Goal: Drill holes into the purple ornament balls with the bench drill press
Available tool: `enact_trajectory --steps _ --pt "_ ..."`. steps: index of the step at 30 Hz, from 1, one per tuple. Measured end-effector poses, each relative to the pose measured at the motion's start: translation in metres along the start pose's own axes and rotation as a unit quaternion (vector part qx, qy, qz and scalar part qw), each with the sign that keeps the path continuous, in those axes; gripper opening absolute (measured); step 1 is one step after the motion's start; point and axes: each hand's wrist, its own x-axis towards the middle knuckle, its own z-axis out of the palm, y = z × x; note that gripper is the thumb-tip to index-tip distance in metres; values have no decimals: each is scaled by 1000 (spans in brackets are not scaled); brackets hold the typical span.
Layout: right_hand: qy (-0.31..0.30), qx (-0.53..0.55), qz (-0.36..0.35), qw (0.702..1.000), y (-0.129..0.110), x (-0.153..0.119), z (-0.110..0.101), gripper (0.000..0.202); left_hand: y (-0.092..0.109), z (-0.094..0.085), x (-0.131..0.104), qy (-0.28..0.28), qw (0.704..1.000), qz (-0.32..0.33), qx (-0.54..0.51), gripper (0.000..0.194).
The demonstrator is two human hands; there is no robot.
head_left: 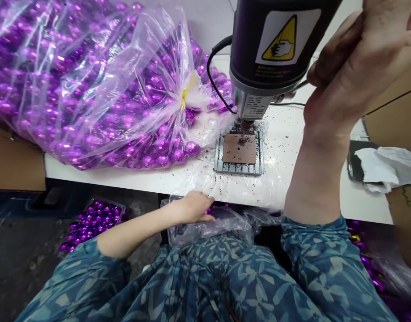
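My left hand [196, 207] is over a clear plastic bag [195, 232] at my lap, below the table edge. Its thumb and forefinger are apart, with shiny purple balls showing between and beyond them; the other fingertips are hidden. My right hand [370, 62] is raised beside the black bench drill [266, 76], fingers curled. What it grips, if anything, is hidden or outside the view. Below the drill's chuck [247, 124], a brown square plate [239, 150] with a small hole lies on the slotted metal base [239, 169]. Dark shavings are scattered there.
A large tied clear bag of purple faceted balls [101, 89] fills the table's left. A container of purple balls [94, 221] sits low at left. A phone [358, 156] with white tissue [383, 165] lies at right, near cardboard [393, 103]. The drill's black cable [210, 67] loops left.
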Motion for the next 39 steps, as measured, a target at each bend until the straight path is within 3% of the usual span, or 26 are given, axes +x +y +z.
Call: enact_trajectory --steps 3,6,7,9,11,13,15,17,19,21,23,26,29,32,35,37,39 --pt "-10 -32 3 999 -5 -3 -2 49 12 22 -8 -2 995 -15 97 37" --pt "-15 -29 10 999 -6 -5 -2 46 1 10 -4 55 997 53 15 19" --pt "-14 -18 10 1000 -5 -5 -2 45 -9 -2 0 94 992 77 -38 15" --pt "8 -5 -1 1000 -2 -4 -2 46 -40 -33 13 197 966 98 -133 28" --pt "15 -4 -7 1000 0 -3 -2 47 -78 -63 29 280 948 61 -137 41" --pt "3 -7 -3 1000 0 -3 -3 47 -117 -86 43 278 955 -14 -97 61" --pt "-8 -9 3 1000 -2 -4 -4 48 -146 -97 53 230 969 -80 -46 75" --pt "-15 -6 5 1000 -4 -5 -5 47 -161 -100 59 188 976 -111 5 67" --pt "-19 4 4 1000 -4 -5 -5 47 -165 -98 63 194 973 -111 53 45" --pt "-23 11 1 1000 -2 -5 -5 45 -161 -94 64 238 963 -92 85 26" --pt "-15 21 -12 1000 0 -5 -4 45 -157 -89 61 279 954 -70 89 18" --pt "-17 36 -25 999 2 -5 -5 43 -151 -84 53 273 959 -32 60 5" --pt "-41 18 -22 999 0 -6 -8 43 -149 -84 48 265 963 -23 30 31" --pt "-55 -20 -24 998 -3 -7 -9 44 -150 -91 52 274 956 -95 34 51" --pt "-47 -34 -19 998 -5 -8 -7 43 -156 -100 57 205 960 -174 83 38" --pt "-34 -33 -19 999 -5 -8 -6 43 -160 -104 58 151 968 -178 94 24" --pt "-34 -28 -20 999 -4 -8 -6 44 -160 -105 58 135 974 -159 86 28"
